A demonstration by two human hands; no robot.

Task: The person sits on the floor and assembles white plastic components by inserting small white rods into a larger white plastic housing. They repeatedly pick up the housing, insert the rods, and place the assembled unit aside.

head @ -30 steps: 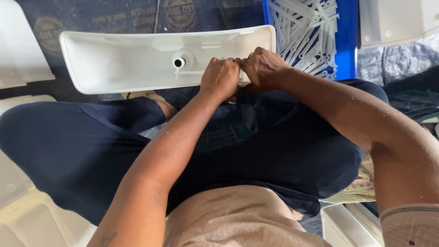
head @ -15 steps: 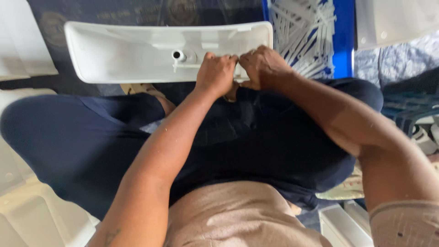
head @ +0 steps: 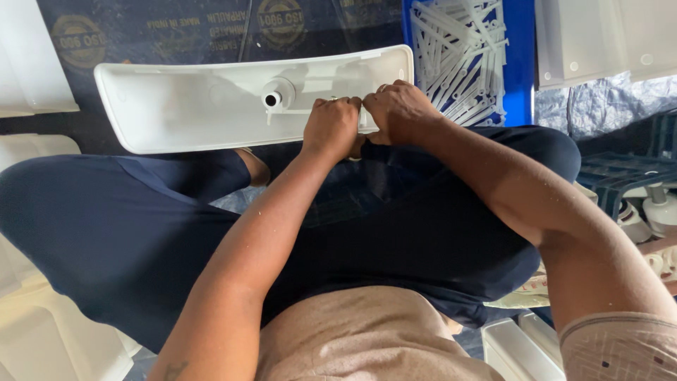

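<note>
A long white plastic tray-like panel (head: 183, 106) lies across my knees, with a short round stub (head: 272, 97) near its middle. My left hand (head: 331, 127) and my right hand (head: 398, 113) press side by side on the panel's near rim, right of the stub. Both have their fingers curled down over the rim onto a small white part that they hide. My legs in dark blue trousers fill the view below the panel.
A blue crate (head: 518, 63) of several thin white plastic rods stands at the back right. White moulded panels (head: 606, 39) lie top right, more (head: 32, 63) at the left. A dark crate (head: 620, 176) with white round fittings sits at the right. A dark printed sheet (head: 211, 28) covers the floor.
The panel has shifted slightly in view and the stub now points more toward me. Both hands stay on the same spot of the rim, fingers working there.
</note>
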